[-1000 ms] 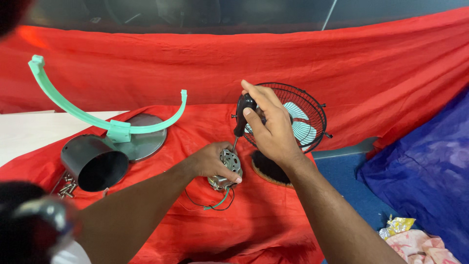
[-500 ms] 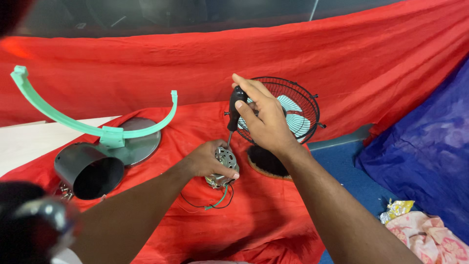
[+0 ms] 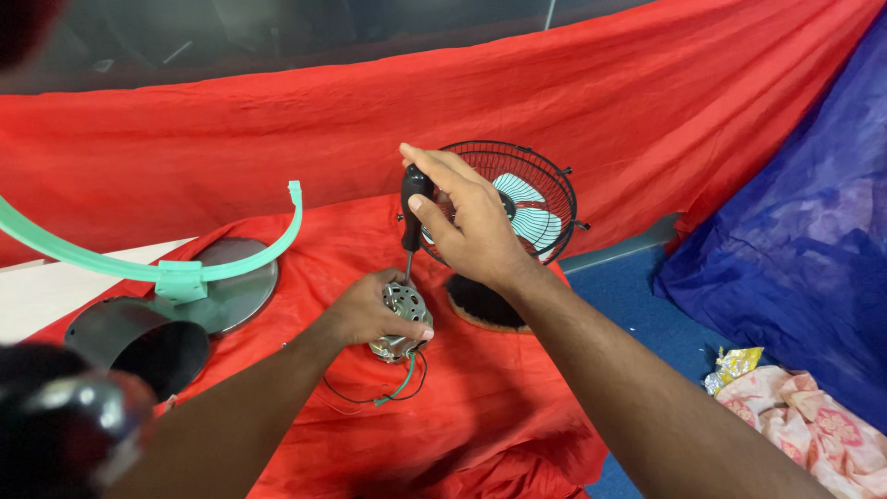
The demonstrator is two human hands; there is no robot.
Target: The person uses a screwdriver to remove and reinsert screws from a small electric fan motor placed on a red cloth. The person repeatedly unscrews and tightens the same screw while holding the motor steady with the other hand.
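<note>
— What does the right hand point(image 3: 471, 226) hold there?

— A screwdriver point(image 3: 412, 217) with a black handle. The fingers are closed around the handle, and the thin shaft points straight down onto the top of the small motor point(image 3: 399, 319).

— And the left hand point(image 3: 370, 312)?

— It is wrapped around the side of the motor and keeps it against the red cloth point(image 3: 305, 397) that covers the surface, near the middle of it. Thin wires point(image 3: 393, 388), green and dark, hang loose from below the motor toward the near edge.

— Does it look heavy?

— For its size, I think yes: it is metal, stiff, and the round body can roll or slip. I would take it by the body, not by the wires, which seem fragile.

— What stands around?

— Just behind the hands, a small fan point(image 3: 517, 217) in a black cage. Toward the left edge, a green curved bracket point(image 3: 180, 273) over a round grey plate point(image 3: 231, 286), and a dark tube point(image 3: 148, 346) near it.
</note>
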